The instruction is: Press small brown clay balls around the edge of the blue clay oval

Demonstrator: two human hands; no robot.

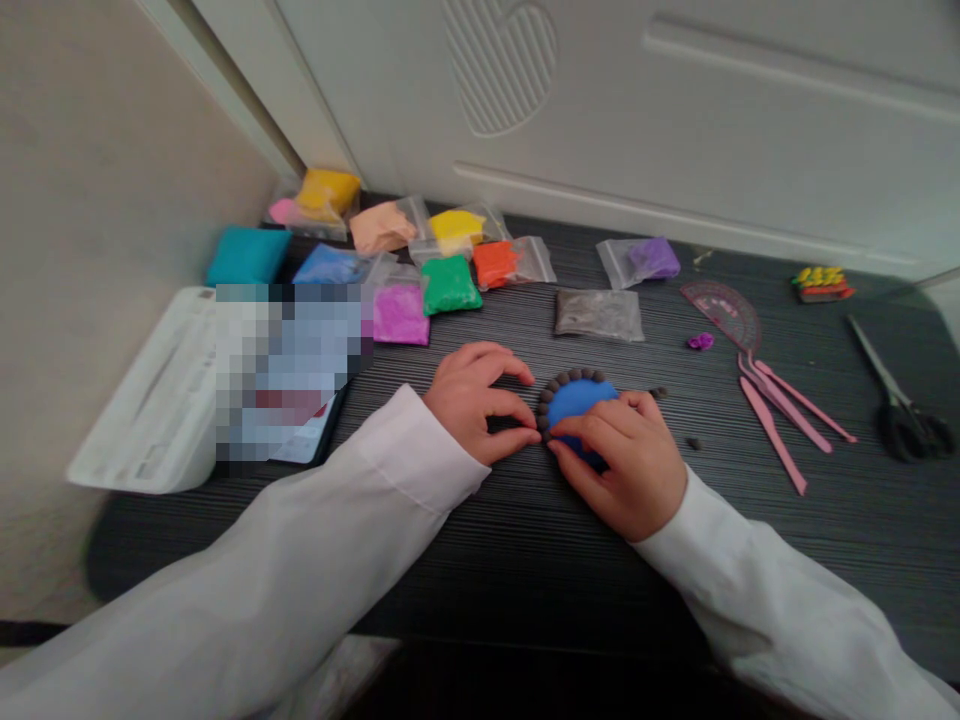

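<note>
A blue clay disc lies on the dark table, its left and far edge lined with small dark brown clay balls. My left hand is beside the disc's left edge, fingers curved and apart, with thumb and index tips at the lowest visible balls. From the right, my right hand reaches over the disc and hides its near right part. Its thumb and index are pinched together at the left rim, by a dark clay ball mostly hidden by the fingertips. Loose dark clay bits lie right of that hand.
Bagged clay, including green, orange and grey-brown packs, spreads along the back. At right lie pink tools, a protractor and scissors. A white box and a phone are left.
</note>
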